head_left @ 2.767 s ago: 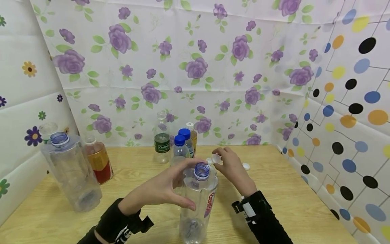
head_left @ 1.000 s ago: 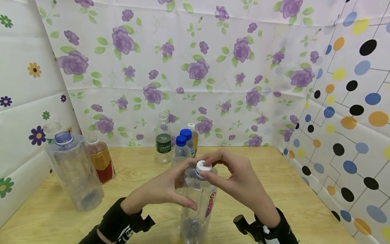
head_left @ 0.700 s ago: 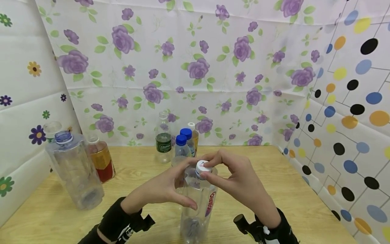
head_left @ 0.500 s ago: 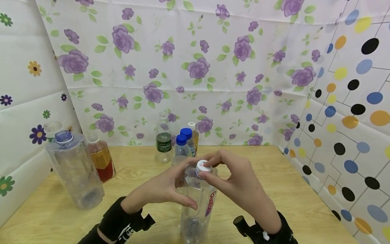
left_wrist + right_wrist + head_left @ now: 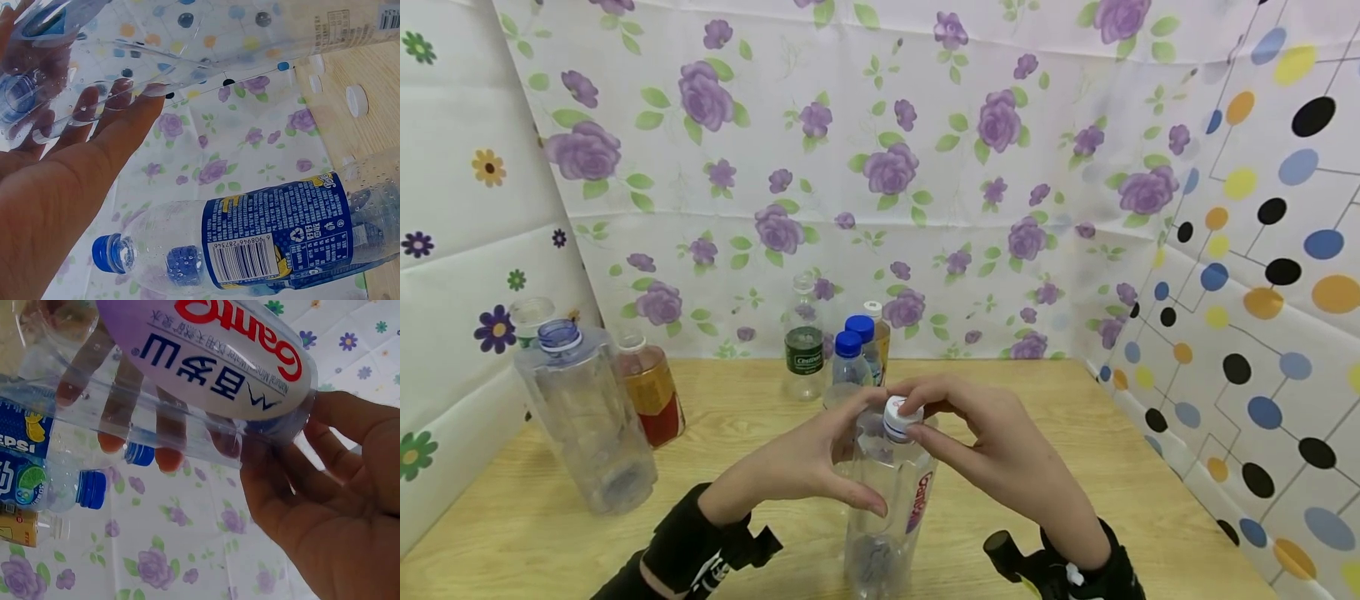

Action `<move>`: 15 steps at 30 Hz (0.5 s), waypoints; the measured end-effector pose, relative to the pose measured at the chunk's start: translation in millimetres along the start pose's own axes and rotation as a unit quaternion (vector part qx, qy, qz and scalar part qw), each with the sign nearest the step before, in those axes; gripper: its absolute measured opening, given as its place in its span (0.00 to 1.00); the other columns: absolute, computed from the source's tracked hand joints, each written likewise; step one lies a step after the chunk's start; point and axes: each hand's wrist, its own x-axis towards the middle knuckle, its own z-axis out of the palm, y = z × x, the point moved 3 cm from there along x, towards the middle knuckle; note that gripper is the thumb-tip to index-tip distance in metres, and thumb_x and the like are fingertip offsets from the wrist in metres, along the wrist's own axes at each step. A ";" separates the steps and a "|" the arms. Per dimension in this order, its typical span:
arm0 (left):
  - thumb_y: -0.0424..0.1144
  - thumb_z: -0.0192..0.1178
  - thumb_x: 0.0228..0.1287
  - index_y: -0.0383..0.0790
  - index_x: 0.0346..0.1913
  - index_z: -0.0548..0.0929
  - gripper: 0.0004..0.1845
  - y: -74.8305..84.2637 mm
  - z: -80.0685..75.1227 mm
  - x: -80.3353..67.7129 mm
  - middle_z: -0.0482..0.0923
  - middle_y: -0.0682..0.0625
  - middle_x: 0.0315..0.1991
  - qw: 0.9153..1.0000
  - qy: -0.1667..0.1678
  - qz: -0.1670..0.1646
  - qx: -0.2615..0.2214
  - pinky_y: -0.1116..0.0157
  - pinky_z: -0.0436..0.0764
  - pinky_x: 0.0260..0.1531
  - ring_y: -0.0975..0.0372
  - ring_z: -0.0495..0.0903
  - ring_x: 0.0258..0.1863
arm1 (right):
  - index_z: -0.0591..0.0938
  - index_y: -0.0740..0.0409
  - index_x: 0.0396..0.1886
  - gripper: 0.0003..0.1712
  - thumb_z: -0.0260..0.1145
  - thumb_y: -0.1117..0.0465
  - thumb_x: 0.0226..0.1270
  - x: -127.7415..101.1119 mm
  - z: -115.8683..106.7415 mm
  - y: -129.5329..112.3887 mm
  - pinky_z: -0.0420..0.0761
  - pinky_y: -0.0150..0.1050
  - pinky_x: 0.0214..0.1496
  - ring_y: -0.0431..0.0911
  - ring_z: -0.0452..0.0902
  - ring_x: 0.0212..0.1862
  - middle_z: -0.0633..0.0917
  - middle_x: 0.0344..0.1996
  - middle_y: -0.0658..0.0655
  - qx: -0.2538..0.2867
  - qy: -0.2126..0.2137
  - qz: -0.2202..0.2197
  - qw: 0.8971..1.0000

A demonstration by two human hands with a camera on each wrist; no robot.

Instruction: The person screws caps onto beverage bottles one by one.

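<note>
my left hand (image 5: 805,467) wraps the shoulder of the clear bottle (image 5: 883,508) standing at the lower centre of the head view, fingers curled round it. my right hand (image 5: 992,450) pinches the white cap (image 5: 901,413) on its neck between thumb and fingertips; the cap's thread is hidden under them. the bottle's base is cut off by the bottom edge. behind it, my hands partly cover the blue-capped bottles (image 5: 848,358). in the left wrist view my fingers (image 5: 94,119) show blurred through the plastic.
</note>
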 end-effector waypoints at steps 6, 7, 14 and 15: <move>0.40 0.75 0.60 0.50 0.78 0.55 0.49 2.3 0.8 -0.1 0.58 0.46 0.75 1.000 -0.001 0.011 -0.002 0.59 0.78 0.63 0.54 0.71 0.68 | 0.81 0.50 0.51 0.18 0.73 0.68 0.65 2.1 4.1 -2.2 0.83 0.35 0.49 0.40 0.82 0.48 0.85 0.50 0.49 -0.027 0.028 0.022 0.999; 0.41 0.76 0.60 0.50 0.78 0.55 0.49 2.4 0.8 -0.4 0.57 0.47 0.75 1.000 0.000 0.009 0.000 0.59 0.77 0.64 0.54 0.71 0.69 | 0.81 0.50 0.51 0.18 0.73 0.68 0.65 2.4 4.3 -2.0 0.83 0.35 0.49 0.40 0.81 0.49 0.84 0.50 0.49 -0.030 0.026 0.019 0.999; 0.40 0.76 0.60 0.50 0.79 0.54 0.50 1.7 0.7 -0.1 0.57 0.45 0.75 1.000 0.000 -0.002 -0.006 0.60 0.77 0.64 0.53 0.71 0.68 | 0.80 0.50 0.52 0.18 0.68 0.73 0.68 2.1 -1.3 1.2 0.84 0.39 0.52 0.45 0.81 0.56 0.82 0.59 0.56 0.010 -0.011 -0.001 1.000; 0.39 0.75 0.60 0.49 0.79 0.54 0.50 1.5 0.8 -0.2 0.56 0.45 0.75 1.000 -0.001 -0.003 -0.008 0.60 0.77 0.64 0.53 0.70 0.69 | 0.80 0.50 0.53 0.19 0.67 0.74 0.68 2.1 -2.3 1.8 0.84 0.40 0.52 0.46 0.81 0.58 0.82 0.60 0.57 0.018 -0.016 -0.005 1.000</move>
